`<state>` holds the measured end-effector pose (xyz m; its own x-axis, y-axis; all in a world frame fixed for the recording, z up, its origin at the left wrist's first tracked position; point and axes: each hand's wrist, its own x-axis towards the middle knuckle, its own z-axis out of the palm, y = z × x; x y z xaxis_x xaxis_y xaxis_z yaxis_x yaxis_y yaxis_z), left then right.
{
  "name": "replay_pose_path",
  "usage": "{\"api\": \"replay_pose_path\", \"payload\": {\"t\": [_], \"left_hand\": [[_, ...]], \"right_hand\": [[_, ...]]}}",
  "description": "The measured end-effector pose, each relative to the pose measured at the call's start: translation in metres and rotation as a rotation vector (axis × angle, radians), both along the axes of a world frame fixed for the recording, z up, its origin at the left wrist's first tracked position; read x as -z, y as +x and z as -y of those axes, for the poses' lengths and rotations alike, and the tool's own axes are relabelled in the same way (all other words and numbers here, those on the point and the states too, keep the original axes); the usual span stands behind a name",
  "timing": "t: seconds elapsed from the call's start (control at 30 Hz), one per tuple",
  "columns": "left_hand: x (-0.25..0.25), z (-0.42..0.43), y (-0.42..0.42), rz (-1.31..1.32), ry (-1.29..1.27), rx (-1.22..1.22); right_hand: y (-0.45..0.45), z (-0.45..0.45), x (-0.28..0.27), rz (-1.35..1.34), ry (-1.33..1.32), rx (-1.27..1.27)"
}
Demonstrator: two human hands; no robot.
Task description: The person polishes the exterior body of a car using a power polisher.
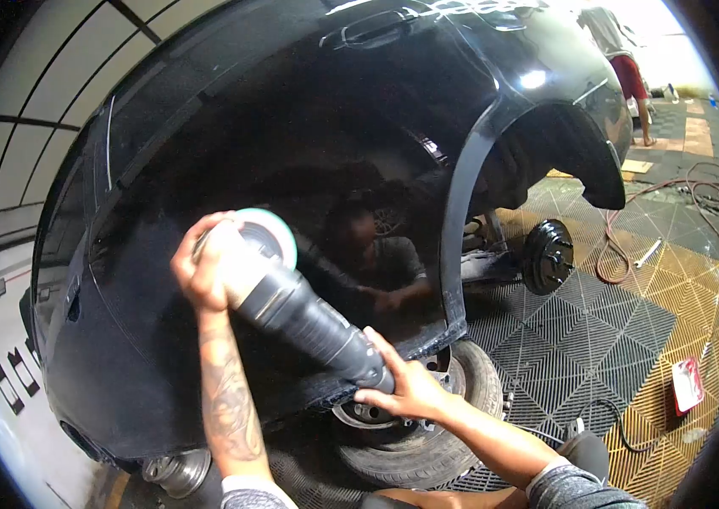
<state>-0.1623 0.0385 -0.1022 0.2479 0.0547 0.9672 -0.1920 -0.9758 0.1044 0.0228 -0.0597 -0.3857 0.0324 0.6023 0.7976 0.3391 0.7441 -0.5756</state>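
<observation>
A black power polisher (313, 327) with a round pad (270, 233) is held against or very near the dark, glossy car side panel (292, 153). Around the head of the tool, at the pad end, my left hand (207, 261) is wrapped. My right hand (404, 388) grips the rear end of the tool's body, low and to the right. The pad's rim looks pale green, and its contact with the panel is hard to make out.
Below the car lies a loose tyre (415, 462). The bare wheel hub (549, 257) sticks out at the right. Hoses (610, 246), a wrench (649, 253) and a red-and-white tray (687, 386) are on the floor. A person (618, 59) stands at the back right.
</observation>
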Motion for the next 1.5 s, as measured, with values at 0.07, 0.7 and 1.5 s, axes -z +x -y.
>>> {"api": "replay_pose_path", "payload": {"t": [0.07,0.7,1.5], "left_hand": [[0.009,-0.009,-0.025,-0.034,0.053,0.010],[0.018,0.037,0.193,-0.256,-0.003,0.051],[0.004,0.026,0.155,-0.232,-0.012,0.152]], "right_hand": [[-0.007,-0.003,0.006,0.039,-0.077,-0.036],[0.113,0.049,0.047,-0.206,-0.104,0.099],[0.074,0.039,0.029,-0.192,-0.136,0.195]]}}
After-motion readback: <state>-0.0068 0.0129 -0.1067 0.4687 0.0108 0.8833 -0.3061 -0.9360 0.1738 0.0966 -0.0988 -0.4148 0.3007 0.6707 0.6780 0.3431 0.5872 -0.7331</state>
